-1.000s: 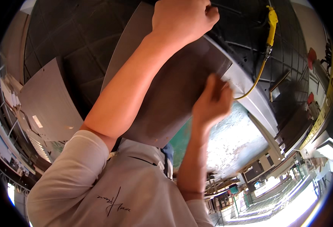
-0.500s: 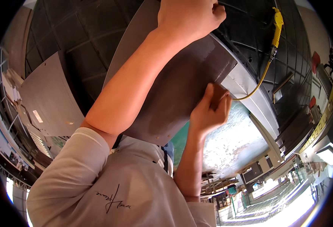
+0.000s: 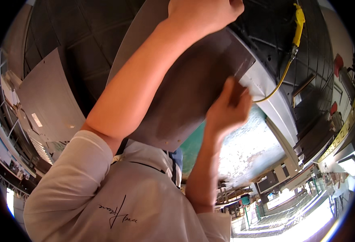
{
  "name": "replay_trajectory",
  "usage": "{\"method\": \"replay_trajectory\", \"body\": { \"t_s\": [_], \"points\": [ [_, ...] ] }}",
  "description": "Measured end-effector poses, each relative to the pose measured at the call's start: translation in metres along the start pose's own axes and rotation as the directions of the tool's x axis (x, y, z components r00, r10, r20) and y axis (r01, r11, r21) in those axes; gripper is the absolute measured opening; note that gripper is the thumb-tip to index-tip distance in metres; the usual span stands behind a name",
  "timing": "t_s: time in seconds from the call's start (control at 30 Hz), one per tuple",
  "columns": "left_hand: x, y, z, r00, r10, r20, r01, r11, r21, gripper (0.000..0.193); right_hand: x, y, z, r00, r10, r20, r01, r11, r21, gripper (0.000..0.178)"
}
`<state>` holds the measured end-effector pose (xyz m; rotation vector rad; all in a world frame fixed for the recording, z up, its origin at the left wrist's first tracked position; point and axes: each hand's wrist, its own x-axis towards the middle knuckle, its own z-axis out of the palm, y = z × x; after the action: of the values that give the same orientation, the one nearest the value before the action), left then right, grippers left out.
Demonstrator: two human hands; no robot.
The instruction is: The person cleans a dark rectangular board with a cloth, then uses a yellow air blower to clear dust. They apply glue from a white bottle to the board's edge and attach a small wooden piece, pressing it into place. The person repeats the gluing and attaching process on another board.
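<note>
A dark grey-brown panel lies in front of my body, its near corner close to my waist. Across its far part reaches my left arm, and my left hand is curled closed near the panel's far right edge. What those fingers hold, if anything, is hidden. My right hand is beside the panel's right edge, below its right corner, thumb and fingers bent together and slightly blurred. I cannot make out anything in its grip.
A yellow air blow gun with a yellow hose rests on the black gridded worktop at right. Another grey panel stands at left. A pale metal strip runs beside the dark panel. Green floor shows below.
My right hand has moved slightly up and to the right, its fingers still bent. My left hand has shifted a little up with the view; the panel stays under my arm.
</note>
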<state>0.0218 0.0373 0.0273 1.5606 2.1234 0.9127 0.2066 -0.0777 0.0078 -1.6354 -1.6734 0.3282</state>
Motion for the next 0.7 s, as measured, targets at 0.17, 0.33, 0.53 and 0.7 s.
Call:
{"method": "replay_trajectory", "body": {
  "t_s": [0.17, 0.33, 0.53, 0.7],
  "points": [
    [0.000, -0.008, 0.009, 0.990, 0.090, -0.105, -0.087, 0.996, 0.032, 0.029, 0.051, -0.029, 0.002, 0.962, 0.261, 0.083, -0.232, 0.936, -0.265, 0.030],
    [-0.001, 0.000, 0.001, 0.998, 0.061, -0.012, -0.061, 0.998, -0.020, 0.031, 0.001, -0.011, -0.009, 0.998, -0.027, 0.055, 0.029, 0.999, -0.039, 0.026],
    [0.002, -0.005, 0.004, 0.999, 0.019, -0.026, -0.019, 1.000, -0.010, 0.030, -0.003, -0.006, -0.010, 0.995, -0.067, 0.071, 0.072, 0.995, -0.065, 0.027],
    [0.003, -0.007, 0.012, 0.982, 0.113, -0.152, -0.110, 0.994, 0.027, 0.030, 0.061, -0.024, 0.009, 0.985, 0.071, 0.157, -0.039, 0.979, -0.198, 0.022]
  ]
}}
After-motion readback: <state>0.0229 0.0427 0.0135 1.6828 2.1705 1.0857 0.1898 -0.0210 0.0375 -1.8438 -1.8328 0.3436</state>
